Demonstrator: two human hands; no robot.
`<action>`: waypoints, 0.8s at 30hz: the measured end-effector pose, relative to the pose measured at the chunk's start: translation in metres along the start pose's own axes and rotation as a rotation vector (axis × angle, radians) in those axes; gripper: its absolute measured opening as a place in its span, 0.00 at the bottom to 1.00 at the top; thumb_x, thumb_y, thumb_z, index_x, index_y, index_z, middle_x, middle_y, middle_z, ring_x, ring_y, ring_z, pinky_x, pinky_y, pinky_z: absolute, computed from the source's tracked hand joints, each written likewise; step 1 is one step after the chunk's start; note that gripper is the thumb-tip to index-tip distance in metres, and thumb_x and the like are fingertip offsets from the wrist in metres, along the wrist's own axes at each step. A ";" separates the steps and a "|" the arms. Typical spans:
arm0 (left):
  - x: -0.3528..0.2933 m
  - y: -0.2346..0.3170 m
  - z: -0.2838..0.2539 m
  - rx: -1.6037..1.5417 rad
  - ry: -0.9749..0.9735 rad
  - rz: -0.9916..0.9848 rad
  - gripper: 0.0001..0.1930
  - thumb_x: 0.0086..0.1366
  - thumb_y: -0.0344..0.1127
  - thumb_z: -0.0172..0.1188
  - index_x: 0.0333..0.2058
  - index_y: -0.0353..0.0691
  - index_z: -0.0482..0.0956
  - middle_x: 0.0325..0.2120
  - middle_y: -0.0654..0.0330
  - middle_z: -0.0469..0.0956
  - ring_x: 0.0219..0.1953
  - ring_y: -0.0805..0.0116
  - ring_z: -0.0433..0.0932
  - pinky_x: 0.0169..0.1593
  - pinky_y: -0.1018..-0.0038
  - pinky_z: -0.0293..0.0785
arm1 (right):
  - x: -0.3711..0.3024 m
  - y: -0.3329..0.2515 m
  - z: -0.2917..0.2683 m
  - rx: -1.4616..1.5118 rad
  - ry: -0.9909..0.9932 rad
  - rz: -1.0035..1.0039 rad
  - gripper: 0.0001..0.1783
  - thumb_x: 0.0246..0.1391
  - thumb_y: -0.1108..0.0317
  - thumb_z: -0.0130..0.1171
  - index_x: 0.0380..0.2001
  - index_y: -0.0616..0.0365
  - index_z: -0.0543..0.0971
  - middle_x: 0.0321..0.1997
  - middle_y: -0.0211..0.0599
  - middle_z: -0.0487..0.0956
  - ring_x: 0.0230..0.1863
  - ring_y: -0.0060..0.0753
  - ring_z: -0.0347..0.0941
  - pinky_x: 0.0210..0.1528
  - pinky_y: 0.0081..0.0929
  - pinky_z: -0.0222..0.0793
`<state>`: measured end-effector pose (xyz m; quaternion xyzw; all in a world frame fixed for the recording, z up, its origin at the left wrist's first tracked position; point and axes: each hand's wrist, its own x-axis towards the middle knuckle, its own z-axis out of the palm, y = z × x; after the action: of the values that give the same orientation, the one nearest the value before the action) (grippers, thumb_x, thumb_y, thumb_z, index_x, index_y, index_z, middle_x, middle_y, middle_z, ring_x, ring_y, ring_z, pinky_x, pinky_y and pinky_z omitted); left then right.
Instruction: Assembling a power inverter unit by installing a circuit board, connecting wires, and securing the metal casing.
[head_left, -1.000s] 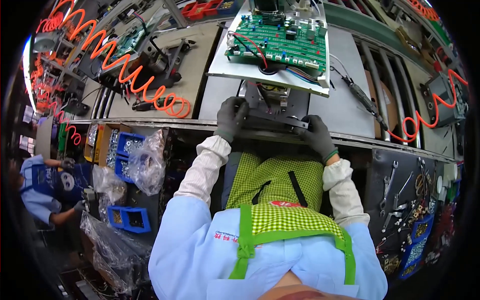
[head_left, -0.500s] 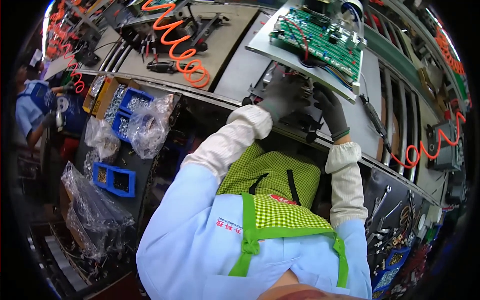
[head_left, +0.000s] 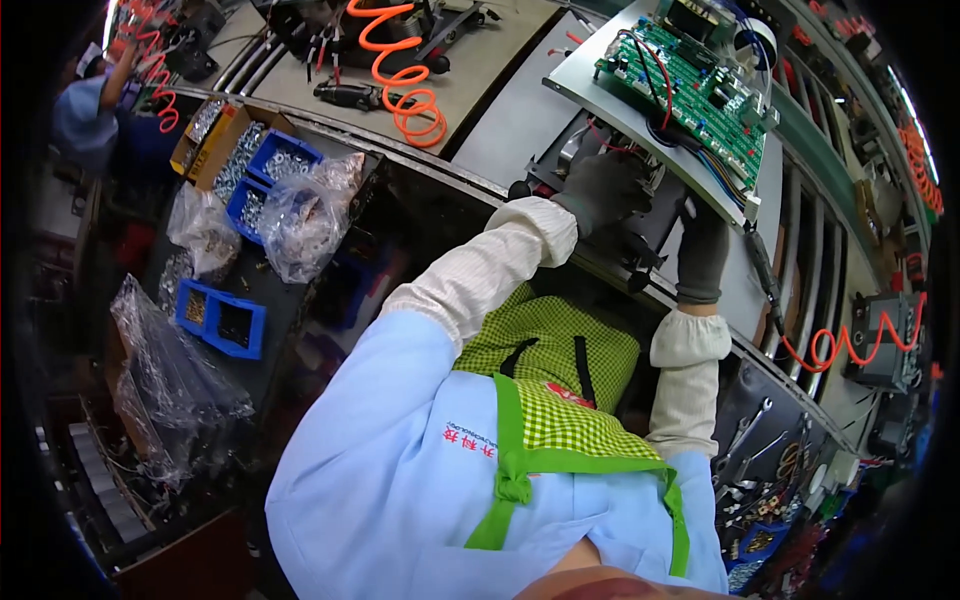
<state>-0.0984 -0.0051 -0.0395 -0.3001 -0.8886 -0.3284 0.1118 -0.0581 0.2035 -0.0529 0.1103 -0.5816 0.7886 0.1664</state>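
Observation:
My left hand point(head_left: 608, 190), in a dark grey glove, is curled among wires point(head_left: 632, 152) and metal parts below the raised metal panel point(head_left: 578, 82). Its fingers look closed, but what they hold is hidden. Tilted over the work, that panel carries a green circuit board point(head_left: 690, 105) with red, black and blue leads. My right hand point(head_left: 704, 258), gloved too, reaches under the panel's near right corner; most of its fingers are out of sight. Beside it, a dark slim tool point(head_left: 762, 275) hangs on an orange coiled cord point(head_left: 822, 350).
On the left bench stand blue bins of screws point(head_left: 222, 318), an open carton point(head_left: 235, 150) and plastic bags point(head_left: 310, 220). A pistol-shaped tool point(head_left: 350, 95) lies near another orange coil point(head_left: 405, 75). Wrenches point(head_left: 745, 430) lie at lower right. A co-worker point(head_left: 90, 120) is at far left.
My right hand has drawn back from the middle toward the panel's right corner, its fingers now mostly hidden. My left hand stays among the wires. The whole view has shifted slightly.

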 end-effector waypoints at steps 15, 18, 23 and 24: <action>-0.050 0.029 -0.076 0.146 -0.198 -0.146 0.30 0.54 0.55 0.63 0.51 0.44 0.71 0.47 0.52 0.75 0.42 0.48 0.78 0.44 0.55 0.75 | -0.004 -0.012 0.040 -0.496 -0.013 0.103 0.21 0.64 0.63 0.43 0.55 0.60 0.74 0.57 0.36 0.74 0.57 0.31 0.70 0.56 0.32 0.67; -0.126 -0.006 -0.147 0.013 0.217 -0.048 0.23 0.54 0.48 0.65 0.45 0.41 0.75 0.45 0.52 0.75 0.43 0.50 0.77 0.45 0.59 0.74 | -0.021 -0.049 0.066 -0.489 -0.053 0.093 0.20 0.63 0.64 0.46 0.52 0.65 0.75 0.52 0.40 0.76 0.56 0.33 0.70 0.56 0.34 0.69; -0.301 -0.088 -0.282 0.529 0.720 -0.693 0.10 0.60 0.40 0.58 0.36 0.40 0.77 0.32 0.51 0.78 0.35 0.50 0.79 0.38 0.62 0.75 | -0.077 -0.062 0.078 -0.708 -0.213 0.134 0.19 0.64 0.61 0.47 0.45 0.68 0.75 0.46 0.40 0.77 0.47 0.31 0.72 0.50 0.29 0.68; -0.345 -0.105 -0.298 0.750 0.641 -0.857 0.10 0.61 0.39 0.56 0.38 0.42 0.77 0.32 0.50 0.78 0.37 0.51 0.79 0.39 0.59 0.74 | -0.082 -0.062 0.088 -0.701 -0.213 0.137 0.19 0.64 0.61 0.47 0.45 0.68 0.75 0.46 0.40 0.77 0.47 0.31 0.72 0.50 0.29 0.68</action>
<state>0.1128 -0.4209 -0.0035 0.2527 -0.9065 -0.0848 0.3275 0.0394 0.1255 -0.0025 0.0887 -0.8364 0.5350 0.0792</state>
